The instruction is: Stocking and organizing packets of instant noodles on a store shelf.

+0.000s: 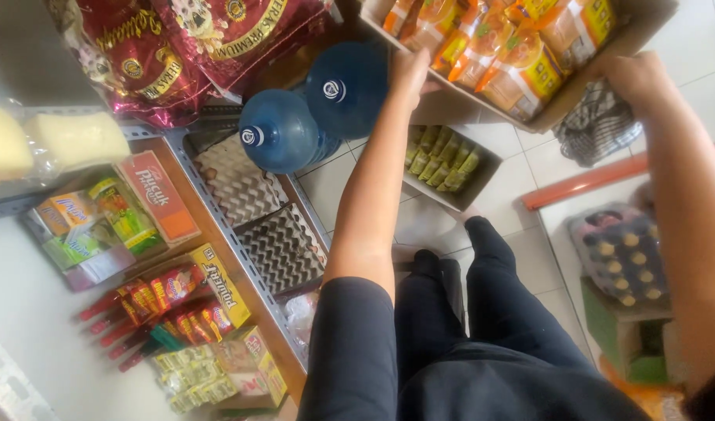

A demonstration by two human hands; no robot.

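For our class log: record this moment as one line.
left hand: grips cardboard box | right hand: grips box | box: holds orange packets | below: water jugs

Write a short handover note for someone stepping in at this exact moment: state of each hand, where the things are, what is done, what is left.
Left hand: gripping the near edge of the cardboard box, fingers closed on it.
Right hand: gripping the box's opposite side.
The box is held up off the floor, full of orange and yellow packets. Below it on the tiled floor: two blue water jugs and a smaller open box of green packets. Shelves with egg trays stand to the left.
Done: box lifted, both hands on it.
Left: the box is not yet set down anywhere.
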